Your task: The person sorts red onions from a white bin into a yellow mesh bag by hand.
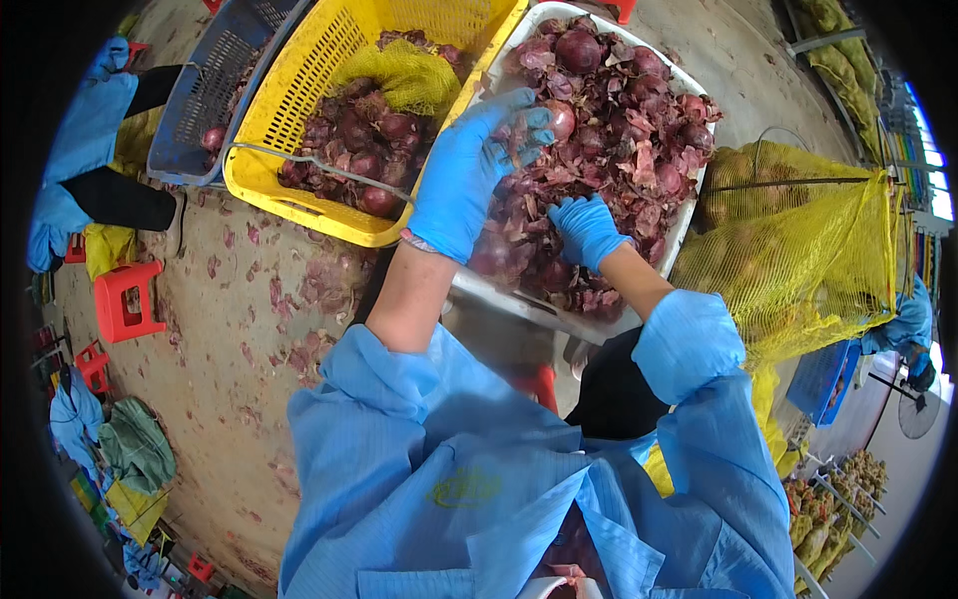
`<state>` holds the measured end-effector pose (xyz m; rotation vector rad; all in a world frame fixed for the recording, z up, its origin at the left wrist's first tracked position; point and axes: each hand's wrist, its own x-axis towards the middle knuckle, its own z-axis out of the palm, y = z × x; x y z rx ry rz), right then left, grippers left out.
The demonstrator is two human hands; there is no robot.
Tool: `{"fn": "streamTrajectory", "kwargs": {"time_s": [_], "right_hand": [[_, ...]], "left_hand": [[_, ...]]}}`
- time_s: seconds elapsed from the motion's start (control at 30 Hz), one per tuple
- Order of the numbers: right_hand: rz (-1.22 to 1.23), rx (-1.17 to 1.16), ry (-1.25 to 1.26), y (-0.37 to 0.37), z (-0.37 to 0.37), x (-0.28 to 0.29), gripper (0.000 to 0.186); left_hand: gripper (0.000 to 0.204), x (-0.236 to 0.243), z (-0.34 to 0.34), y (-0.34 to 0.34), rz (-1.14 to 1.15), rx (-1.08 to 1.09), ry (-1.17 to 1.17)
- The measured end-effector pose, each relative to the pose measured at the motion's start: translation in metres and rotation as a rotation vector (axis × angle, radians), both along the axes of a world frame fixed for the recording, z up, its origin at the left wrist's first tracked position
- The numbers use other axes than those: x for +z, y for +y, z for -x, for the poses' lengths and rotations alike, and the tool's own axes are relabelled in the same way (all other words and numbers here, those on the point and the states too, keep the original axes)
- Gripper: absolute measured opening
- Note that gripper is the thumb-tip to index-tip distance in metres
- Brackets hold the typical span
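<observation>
My left hand [474, 175], in a blue glove, is over the left side of a white tub [689, 85] heaped with red onions and loose skins. Its fingers are apart, slightly smeared by motion, and their tips are beside a round red onion [561, 121]. Lower in the tub, my gloved right hand [588, 230] has its fingers curled down among the onion skins [639, 150]. Whatever is inside that grip is hidden.
Left of the tub stands a yellow crate [289, 100] with onions and a yellow net [414, 80]; a blue crate [190, 125] is beyond it. A full yellow mesh sack [798, 240] is at the right. Red stools [128, 301] and scattered skins are on the floor. Another person [85, 150] is far left.
</observation>
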<state>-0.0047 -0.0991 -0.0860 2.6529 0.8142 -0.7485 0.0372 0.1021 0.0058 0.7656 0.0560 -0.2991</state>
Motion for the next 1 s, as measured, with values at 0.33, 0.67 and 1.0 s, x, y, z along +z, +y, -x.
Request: {"fn": "streamTrajectory", "kwargs": {"time_s": [0.33, 0.67, 1.0], "right_hand": [[-1.682, -1.235, 0.665, -0.035, 0.019, 0.086, 0.031], [-1.833, -1.486, 0.257, -0.05, 0.019, 0.1, 0.029], [-1.6, -1.224, 0.138, -0.021, 0.024, 0.114, 0.054]], "left_hand": [[0.037, 0.009, 0.036, -0.034, -0.368, -0.3, 0.223], [0.046, 0.024, 0.04, -0.051, 0.145, -0.309, -0.004], [0.044, 0.004, 0.04, -0.051, -0.017, -0.355, 0.206]]}}
